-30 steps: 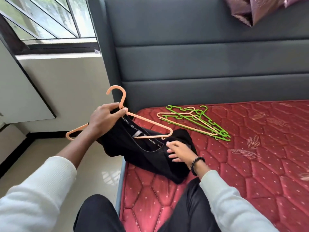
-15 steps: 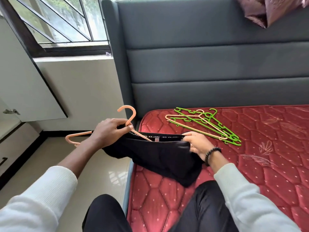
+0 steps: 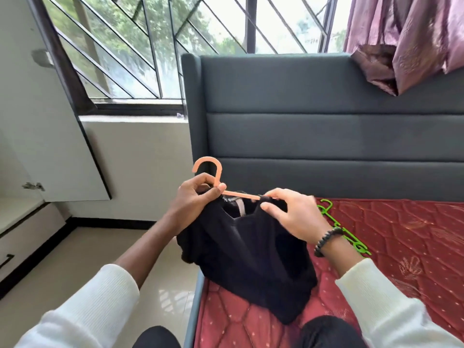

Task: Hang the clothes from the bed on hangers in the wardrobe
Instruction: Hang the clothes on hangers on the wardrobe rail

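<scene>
A black garment [image 3: 253,259] hangs from an orange plastic hanger [image 3: 216,172], lifted above the corner of the red mattress [image 3: 406,247]. My left hand [image 3: 195,199] grips the hanger just below its hook, together with the garment's neck edge. My right hand [image 3: 291,214] pinches the garment's collar at the hanger's right arm. The hanger's left arm is hidden inside the cloth. The garment's lower end rests on the mattress.
Green hangers [image 3: 351,242] lie on the mattress behind my right wrist. A grey padded headboard [image 3: 326,136] stands at the back with a purple curtain [image 3: 406,41] over it. A white wardrobe door [image 3: 45,121] and drawers [image 3: 22,242] are at the left, beside a barred window [image 3: 140,46].
Both hands have lifted the hanger and garment off the mattress. The hanger has gone into the garment's neck, and my right hand has moved up to the collar. The camera has tilted upward.
</scene>
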A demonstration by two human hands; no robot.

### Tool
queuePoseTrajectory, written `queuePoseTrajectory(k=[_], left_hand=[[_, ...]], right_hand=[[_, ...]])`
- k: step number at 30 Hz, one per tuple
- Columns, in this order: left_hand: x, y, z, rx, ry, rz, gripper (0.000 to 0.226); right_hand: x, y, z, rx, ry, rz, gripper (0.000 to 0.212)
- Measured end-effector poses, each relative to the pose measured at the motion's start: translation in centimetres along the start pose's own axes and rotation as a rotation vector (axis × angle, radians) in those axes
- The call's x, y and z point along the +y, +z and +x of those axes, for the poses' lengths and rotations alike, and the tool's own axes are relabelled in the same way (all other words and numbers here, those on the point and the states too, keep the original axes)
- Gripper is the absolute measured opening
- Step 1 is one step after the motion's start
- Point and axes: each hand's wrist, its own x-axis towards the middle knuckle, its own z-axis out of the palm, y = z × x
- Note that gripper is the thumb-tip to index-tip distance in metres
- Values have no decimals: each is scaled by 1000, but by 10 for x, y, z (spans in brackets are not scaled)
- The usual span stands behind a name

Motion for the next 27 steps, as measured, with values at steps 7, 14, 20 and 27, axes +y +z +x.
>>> queuePoseTrajectory(k=[7,14,20,27], left_hand=[[-18,-56,-13,-6,3,466,16],[10,-55,-22,-41,-10,508,13],[85,-9,16,47,247,452,18],[124,-43,34,89,302,389,23]], right_hand=[[16,-37,1,282,124,271,15],[21,-69,-9,279,134,351,18],[6,-81,-7,330,96,414,15],[-9,-122,6,387,-29,302,11]])
